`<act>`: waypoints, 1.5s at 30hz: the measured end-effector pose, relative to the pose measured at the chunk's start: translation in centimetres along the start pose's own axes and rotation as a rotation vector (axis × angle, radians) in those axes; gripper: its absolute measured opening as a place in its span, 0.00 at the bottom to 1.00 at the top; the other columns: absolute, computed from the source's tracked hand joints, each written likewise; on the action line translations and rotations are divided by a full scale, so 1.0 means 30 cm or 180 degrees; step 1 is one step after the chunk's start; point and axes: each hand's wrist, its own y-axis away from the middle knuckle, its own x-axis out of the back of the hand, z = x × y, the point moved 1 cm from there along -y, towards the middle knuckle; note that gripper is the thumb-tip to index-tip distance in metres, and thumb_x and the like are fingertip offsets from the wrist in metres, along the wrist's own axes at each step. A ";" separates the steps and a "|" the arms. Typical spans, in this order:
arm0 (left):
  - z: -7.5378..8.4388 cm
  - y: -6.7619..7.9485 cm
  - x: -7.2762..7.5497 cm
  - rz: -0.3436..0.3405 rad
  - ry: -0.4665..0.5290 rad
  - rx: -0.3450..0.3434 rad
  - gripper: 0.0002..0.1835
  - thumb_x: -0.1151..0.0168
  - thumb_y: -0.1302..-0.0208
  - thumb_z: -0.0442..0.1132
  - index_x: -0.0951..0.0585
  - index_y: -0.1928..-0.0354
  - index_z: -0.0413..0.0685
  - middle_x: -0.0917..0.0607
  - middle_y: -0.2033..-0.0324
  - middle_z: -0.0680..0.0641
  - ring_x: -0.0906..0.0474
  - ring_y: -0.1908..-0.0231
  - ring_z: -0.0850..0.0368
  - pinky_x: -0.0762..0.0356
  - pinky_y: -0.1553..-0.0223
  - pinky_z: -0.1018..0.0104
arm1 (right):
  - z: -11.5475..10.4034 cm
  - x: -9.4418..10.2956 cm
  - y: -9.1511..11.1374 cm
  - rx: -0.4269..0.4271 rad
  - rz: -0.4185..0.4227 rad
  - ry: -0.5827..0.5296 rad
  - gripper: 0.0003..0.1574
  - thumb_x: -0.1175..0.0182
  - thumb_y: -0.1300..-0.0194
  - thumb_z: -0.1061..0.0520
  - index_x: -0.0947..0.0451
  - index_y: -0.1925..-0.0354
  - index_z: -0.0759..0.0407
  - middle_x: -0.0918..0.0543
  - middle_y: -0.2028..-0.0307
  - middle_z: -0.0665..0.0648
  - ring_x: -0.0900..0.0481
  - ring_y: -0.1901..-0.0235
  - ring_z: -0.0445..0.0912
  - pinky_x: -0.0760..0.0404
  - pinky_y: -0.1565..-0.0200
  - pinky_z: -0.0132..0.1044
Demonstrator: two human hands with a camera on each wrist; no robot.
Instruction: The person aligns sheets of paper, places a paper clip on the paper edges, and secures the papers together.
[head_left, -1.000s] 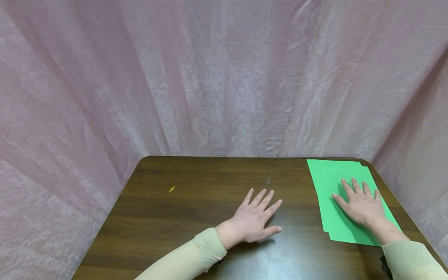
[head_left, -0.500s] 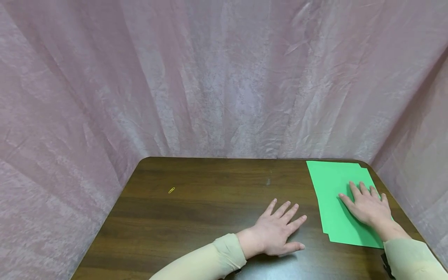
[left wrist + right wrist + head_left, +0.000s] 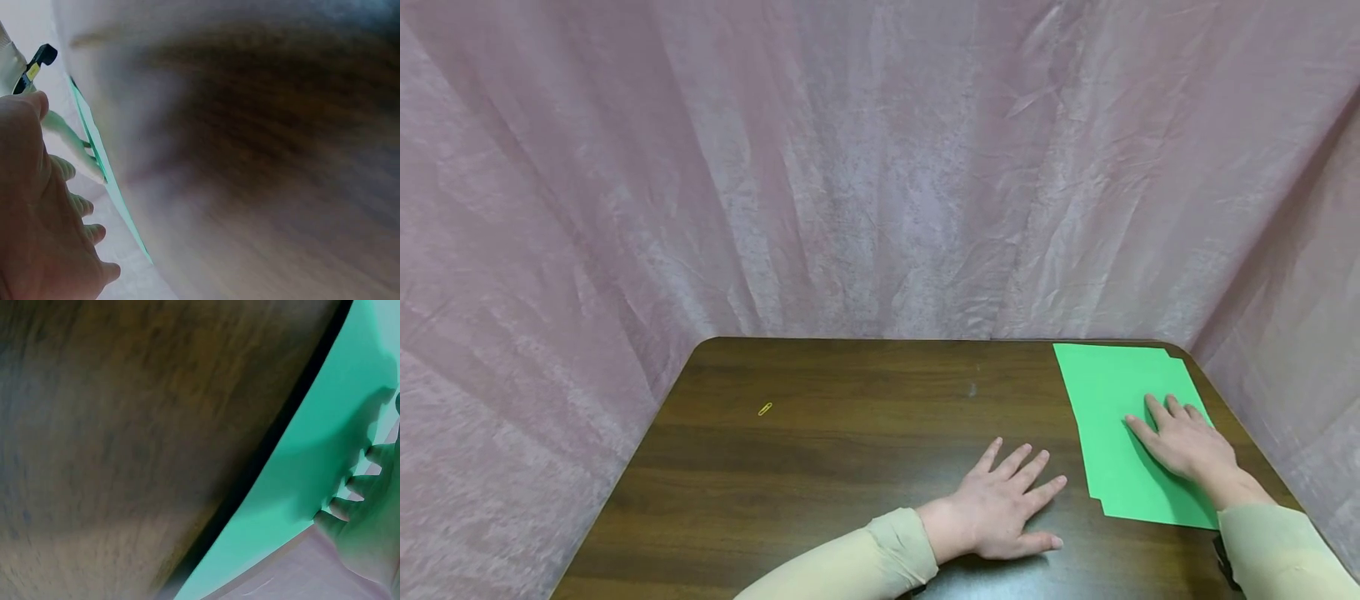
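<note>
Overlapping sheets of green paper [image 3: 1105, 417] lie on the right side of the brown wooden table. My right hand [image 3: 1187, 446] is over them near their right edge, fingers spread. In the right wrist view, its fingertips [image 3: 328, 520] meet or nearly meet the green surface. My left hand [image 3: 1000, 510] is palm down over the bare wood, left of the paper, with fingers fanned out and nothing held. Whether its palm touches the table cannot be told. The left wrist view shows this hand [image 3: 40, 206] with the green paper's edge beyond it.
A small yellow paper clip [image 3: 765, 409] lies on the far left part of the table [image 3: 820, 383]. Pink velvety curtains [image 3: 880, 167] hang behind the table and at both sides. The paper's far end is close to the table's back right corner.
My left hand has moved right and nearer to me, toward the paper. My right hand has shifted slightly right across the sheets. The paper and the clip look unmoved.
</note>
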 end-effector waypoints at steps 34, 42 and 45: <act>0.099 -0.094 -0.022 -0.0443 -0.0056 -0.0101 0.40 0.83 0.33 0.80 0.57 0.20 0.83 0.57 0.21 0.67 0.62 0.22 0.65 0.60 0.23 0.52 | -0.171 -0.031 0.012 -0.0027 0.0202 0.0167 0.63 0.58 0.28 0.21 0.43 0.25 0.72 0.43 0.31 0.84 0.47 0.35 0.83 0.44 0.41 0.78; 0.084 -0.063 -0.030 -0.0425 -0.0099 -0.0169 0.41 0.83 0.33 0.80 0.56 0.20 0.81 0.55 0.20 0.65 0.59 0.22 0.63 0.60 0.23 0.50 | -0.151 -0.013 0.034 0.0214 0.0198 -0.0047 0.54 0.54 0.24 0.28 0.44 0.23 0.69 0.43 0.29 0.81 0.47 0.32 0.80 0.45 0.40 0.79; 0.070 -0.043 -0.036 -0.0398 -0.0071 -0.0187 0.41 0.82 0.32 0.79 0.55 0.20 0.81 0.54 0.20 0.65 0.58 0.22 0.63 0.60 0.23 0.50 | -0.137 -0.013 0.046 0.0343 0.0178 -0.0092 0.52 0.52 0.23 0.31 0.44 0.23 0.69 0.44 0.28 0.81 0.49 0.31 0.79 0.49 0.37 0.77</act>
